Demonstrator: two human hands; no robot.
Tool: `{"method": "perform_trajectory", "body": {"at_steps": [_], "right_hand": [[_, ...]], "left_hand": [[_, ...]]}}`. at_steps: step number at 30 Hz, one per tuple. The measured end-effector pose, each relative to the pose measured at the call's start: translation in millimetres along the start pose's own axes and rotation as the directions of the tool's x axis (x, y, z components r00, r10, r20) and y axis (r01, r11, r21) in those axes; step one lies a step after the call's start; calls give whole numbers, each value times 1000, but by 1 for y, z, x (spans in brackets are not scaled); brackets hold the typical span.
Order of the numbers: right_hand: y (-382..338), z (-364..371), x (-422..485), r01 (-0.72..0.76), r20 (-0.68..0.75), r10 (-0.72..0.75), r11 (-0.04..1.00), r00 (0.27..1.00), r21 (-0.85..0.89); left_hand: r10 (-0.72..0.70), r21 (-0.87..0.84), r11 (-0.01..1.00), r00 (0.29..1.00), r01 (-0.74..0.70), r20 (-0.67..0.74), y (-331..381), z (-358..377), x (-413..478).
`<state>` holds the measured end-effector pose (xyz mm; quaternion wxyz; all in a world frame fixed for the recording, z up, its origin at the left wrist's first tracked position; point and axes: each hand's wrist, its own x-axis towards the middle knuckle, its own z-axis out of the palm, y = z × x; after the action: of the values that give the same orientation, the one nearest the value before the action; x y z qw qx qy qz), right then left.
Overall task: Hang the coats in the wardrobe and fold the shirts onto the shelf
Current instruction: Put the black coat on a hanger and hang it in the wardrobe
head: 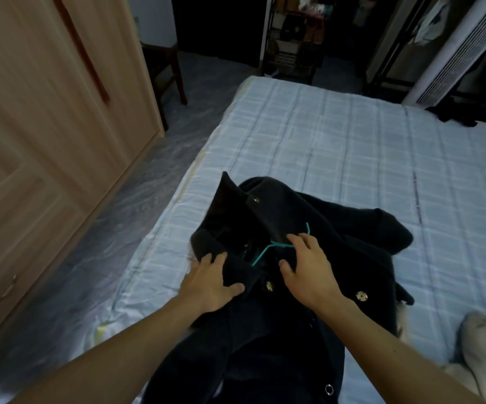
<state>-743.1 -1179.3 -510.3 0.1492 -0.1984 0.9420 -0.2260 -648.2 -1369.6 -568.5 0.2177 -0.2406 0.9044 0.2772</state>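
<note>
A black coat (332,228) with metal snap buttons lies spread on the bed (352,141), collar toward the far side. A thin teal hanger (268,249) sits inside its neck opening, its hook poking up near the collar. My left hand (209,282) grips the coat's left front edge, thumb over the fabric. My right hand (308,265) presses on the right lapel, fingertips touching the hanger's wire beside the hook. The wooden wardrobe (46,126) stands at the left, doors closed.
A wooden chair (165,71) stands past the wardrobe. A dark shelf rack (294,39) is at the back. A white tall air-conditioner (454,59) stands at the back right. A pale garment (483,351) lies at the bed's right edge. Floor runs between bed and wardrobe.
</note>
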Motion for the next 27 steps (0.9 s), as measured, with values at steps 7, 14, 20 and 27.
{"method": "perform_trajectory", "body": {"at_steps": [7, 14, 20, 27], "right_hand": [[-5, 8, 7, 120, -113, -111, 989, 987, 84], [-56, 15, 38, 335, -121, -317, 927, 941, 169], [-68, 35, 50, 382, -48, -380, 902, 924, 200], [-28, 30, 36, 499, -118, -486, 854, 866, 147]], "left_hand": [[-14, -5, 1000, 997, 13, -74, 8, 28, 9], [-34, -24, 999, 982, 30, -186, 15, 40, 16], [-18, 24, 999, 937, 28, -349, 17, 38, 33], [131, 180, 982, 903, -61, -409, 7, 34, 37]]}}
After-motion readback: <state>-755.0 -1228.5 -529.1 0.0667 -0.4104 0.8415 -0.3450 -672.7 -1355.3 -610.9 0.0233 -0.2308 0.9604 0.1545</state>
